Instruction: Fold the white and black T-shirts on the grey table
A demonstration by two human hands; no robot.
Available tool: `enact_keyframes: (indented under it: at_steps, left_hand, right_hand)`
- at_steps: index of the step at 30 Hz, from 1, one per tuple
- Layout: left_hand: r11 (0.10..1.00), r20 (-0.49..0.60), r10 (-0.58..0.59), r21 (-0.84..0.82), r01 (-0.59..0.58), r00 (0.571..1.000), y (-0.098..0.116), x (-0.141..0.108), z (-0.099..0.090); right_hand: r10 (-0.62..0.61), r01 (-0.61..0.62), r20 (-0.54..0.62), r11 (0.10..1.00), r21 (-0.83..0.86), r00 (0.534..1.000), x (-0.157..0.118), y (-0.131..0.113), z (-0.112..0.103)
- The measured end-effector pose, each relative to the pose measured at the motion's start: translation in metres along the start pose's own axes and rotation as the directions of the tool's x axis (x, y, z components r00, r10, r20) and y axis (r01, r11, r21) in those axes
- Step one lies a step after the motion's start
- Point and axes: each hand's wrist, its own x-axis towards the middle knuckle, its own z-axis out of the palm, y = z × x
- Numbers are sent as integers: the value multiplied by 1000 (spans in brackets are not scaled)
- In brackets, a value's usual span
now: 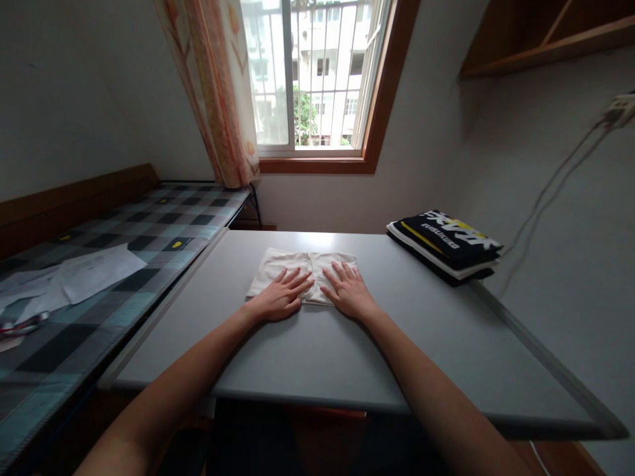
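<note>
A folded white cloth garment (pixel 282 264) lies flat on the grey table (pixel 317 357), wider than it is deep, with a crease or seam down its middle. My left hand (pixel 282 294) rests palm down on its left half, fingers spread. On the right half my right hand (pixel 348 289) is also laid flat, fingers apart. Both hands touch the fabric from above and neither grips it. The cloth beneath my palms is hidden, and its exact kind cannot be made out.
A stack of folded clothes (pixel 446 241), black, white and yellow, sits at the table's back right. To the left is a bed with a checked cover (pixel 124 277) and loose papers (pixel 94 271). A curtain (pixel 218 99) hangs beside the window. Cables (pixel 550 178) run down the right wall.
</note>
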Motion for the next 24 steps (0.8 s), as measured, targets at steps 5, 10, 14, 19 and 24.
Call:
enact_keyframes:
  at_steps: [5,10,14,19,24]
  left_hand:
    - [977,-117,-212,-29,210,970,-8,-2,-9]
    - [760,-314,-609,29,649,728,-26,-9,-15]
    - [589,-273,-791,-100,802,547,-38,-14,-22]
    - [508,-132,-861,-161,846,492,-42,-17,-30]
    - [517,-112,-852,-329,790,511,-53,-18,-27]
  right_hand:
    - [125,-109,-104,983,146,987,0,12,-14]
    - [588,-578,-70,807,118,806,-2,32,-31]
    - [645,-657,127,744,124,754,-1,41,-31]
    - [635,-654,157,728,205,756,3,44,-23]
    - [628,-611,103,685,396,771,4,45,-14]
